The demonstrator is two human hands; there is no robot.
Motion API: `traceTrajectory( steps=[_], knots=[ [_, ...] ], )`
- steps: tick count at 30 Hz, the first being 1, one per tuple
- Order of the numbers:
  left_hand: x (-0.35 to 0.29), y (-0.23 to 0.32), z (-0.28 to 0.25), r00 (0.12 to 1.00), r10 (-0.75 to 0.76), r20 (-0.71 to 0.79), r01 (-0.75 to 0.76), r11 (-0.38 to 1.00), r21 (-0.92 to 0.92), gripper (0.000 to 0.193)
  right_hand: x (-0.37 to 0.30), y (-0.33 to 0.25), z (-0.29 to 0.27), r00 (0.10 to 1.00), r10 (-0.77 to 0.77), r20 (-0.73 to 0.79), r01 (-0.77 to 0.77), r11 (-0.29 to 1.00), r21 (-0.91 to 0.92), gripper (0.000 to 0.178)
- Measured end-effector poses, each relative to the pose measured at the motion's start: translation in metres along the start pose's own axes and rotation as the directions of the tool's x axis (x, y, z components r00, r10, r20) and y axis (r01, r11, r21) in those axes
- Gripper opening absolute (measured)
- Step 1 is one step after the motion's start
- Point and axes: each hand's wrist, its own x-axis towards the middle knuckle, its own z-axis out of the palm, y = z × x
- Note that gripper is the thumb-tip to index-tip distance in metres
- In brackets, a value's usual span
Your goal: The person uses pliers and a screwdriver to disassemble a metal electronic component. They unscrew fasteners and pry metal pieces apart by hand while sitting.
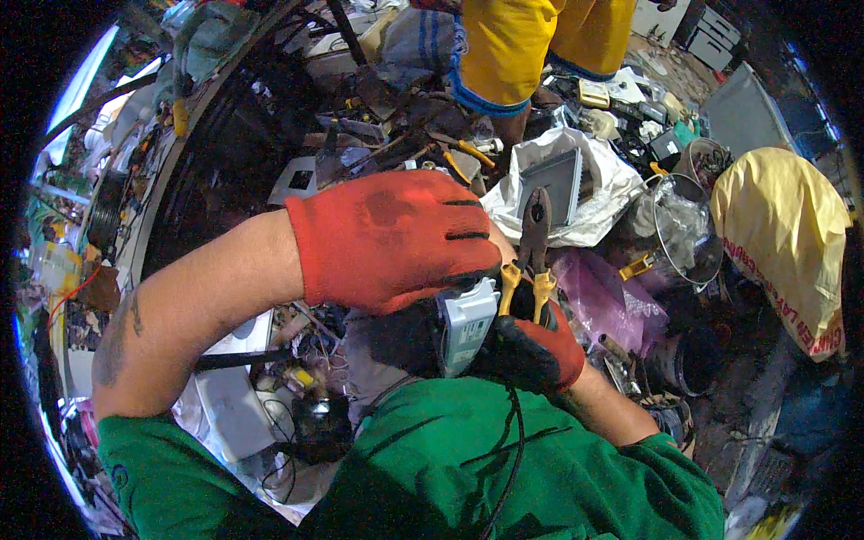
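Note:
My left hand (387,238), in a red glove with a dark palm, curls its fingers over the top of a small whitish plastic box (468,326). Printed labels cover the box's side, and its kind is unclear. My right hand (551,349), gloved the same way, grips a pair of pliers (534,236) with yellow handles. Their dark jaws point up and away from me, just right of the box and apart from it. A black cord (519,432) hangs below the hands across my green shirt. The fingertips of my left hand are mostly hidden.
A person in yellow shorts (504,58) stands ahead. Beyond my hands, a white sack (605,211) holds a grey plastic panel (551,184). Orange-handled pliers (477,153) lie among scrap. To the right are a pink plastic bag (612,301) and a yellow sack (783,234).

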Motion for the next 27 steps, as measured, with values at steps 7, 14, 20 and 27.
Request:
traceTrajectory(
  steps=[7, 14, 20, 27],
  knots=[
    [-0.003, 0.008, 0.007, 0.992, -0.128, 0.011, 0.126, 0.985, 0.120, 0.027, -0.010, -0.025, 0.035, 1.000, -0.015, 0.016, 0.016, 0.996, -0.083, 0.053],
    [-0.009, 0.008, 0.001, 0.972, -0.236, 0.004, 0.233, 0.955, -0.183, 0.050, -0.008, -0.012, 0.025, 0.985, 0.150, 0.091, -0.147, 0.988, -0.038, 0.048],
    [-0.016, 0.005, 0.002, 0.988, -0.131, 0.084, 0.143, 0.977, -0.159, 0.042, -0.019, -0.035, 0.040, 0.969, 0.246, 0.025, -0.242, 0.922, 0.303, 0.040],
    [-0.025, -0.002, 0.012, 0.991, -0.068, -0.116, 0.084, 0.988, 0.133, 0.028, -0.023, -0.011, 0.024, 0.983, -0.093, -0.156, 0.018, 0.904, -0.427, 0.055]
  ],
)
